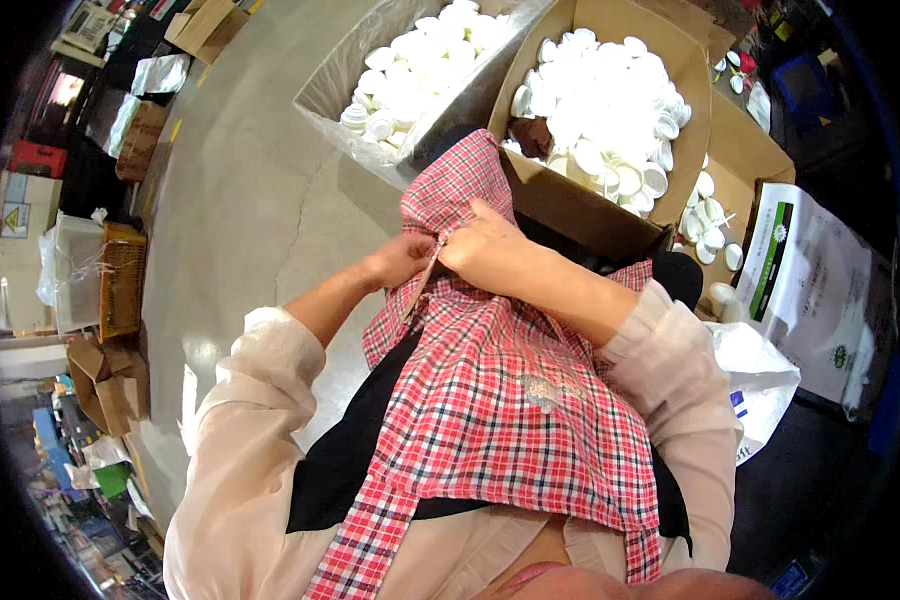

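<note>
Checked cloth: a red, white and black plaid fabric apron (510, 430) lies over my chest and lap, its far part bunched up between my two hands.
Left hand: my left hand (405, 258) is closed, thumb and fingers seeming to pinch the apron's edge; the exact fingertip contact is hidden.
Right hand: my right hand (483, 250) is closed on the same cloth just beside it, knuckles up, fingertips tucked from view.
Edge: a narrow brownish strip runs down the cloth below my hands; whether seam or opening, I cannot tell.
Step in hand: I judge I am gripping and adjusting this edge.
Next move: as I see it, it calls for one hand steadying the cloth while the other works along the edge, without letting the folds slip.
Sleeves: loose cream, sheer-looking fabric (255, 410), pushed up to my forearms.
Boxes ahead: a brown cardboard box (580, 212) heaped with round white plastic caps (610, 120); left of it, a box with a clear plastic liner (335, 100) holds similar pieces.
Right: a white package with a green stripe (815, 290).
</note>
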Demonstrator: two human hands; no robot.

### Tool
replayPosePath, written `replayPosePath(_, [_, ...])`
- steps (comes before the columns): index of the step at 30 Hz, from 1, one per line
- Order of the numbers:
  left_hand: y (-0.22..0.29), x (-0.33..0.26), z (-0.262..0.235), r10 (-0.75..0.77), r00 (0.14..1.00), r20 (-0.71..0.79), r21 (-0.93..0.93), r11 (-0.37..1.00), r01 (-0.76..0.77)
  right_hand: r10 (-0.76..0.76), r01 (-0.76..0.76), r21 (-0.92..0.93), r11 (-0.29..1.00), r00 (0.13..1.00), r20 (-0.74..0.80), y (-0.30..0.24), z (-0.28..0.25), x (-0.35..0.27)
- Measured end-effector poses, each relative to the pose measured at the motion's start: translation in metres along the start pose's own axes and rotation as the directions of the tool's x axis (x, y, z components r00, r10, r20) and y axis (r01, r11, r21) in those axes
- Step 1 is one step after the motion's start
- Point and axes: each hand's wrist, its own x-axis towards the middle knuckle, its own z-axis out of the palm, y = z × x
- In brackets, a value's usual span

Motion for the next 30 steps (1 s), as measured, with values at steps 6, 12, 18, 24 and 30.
replayPosePath(6, [0.028, -0.005, 0.001, -0.073, 0.997, -0.036, -0.643, 0.765, 0.032, 0.059, -0.094, 0.17, 0.981, 0.978, 0.198, -0.003, -0.044, -0.018])
replayPosePath(12, [0.028, 0.007, 0.011, 0.047, 0.995, -0.092, -0.483, 0.871, -0.086, 0.206, -0.087, 0.885, 0.456, 0.978, -0.01, 0.007, -0.041, -0.037])
replayPosePath(18, [0.017, 0.028, 0.003, 0.239, 0.949, -0.206, -0.456, 0.835, -0.309, 0.591, 0.26, 0.957, -0.125, 0.795, -0.139, 0.011, -0.076, -0.061])
replayPosePath(24, [0.033, 0.031, 0.006, 0.264, 0.936, -0.232, -0.429, 0.836, -0.342, 0.742, 0.575, 0.818, 0.0, 0.548, -0.386, 0.012, -0.1, -0.074])
replayPosePath(30, [0.039, 0.036, 0.012, 0.369, 0.915, -0.165, -0.457, 0.793, -0.402, 0.699, 0.727, 0.683, 0.074, 0.45, -0.555, -0.002, -0.14, -0.07])
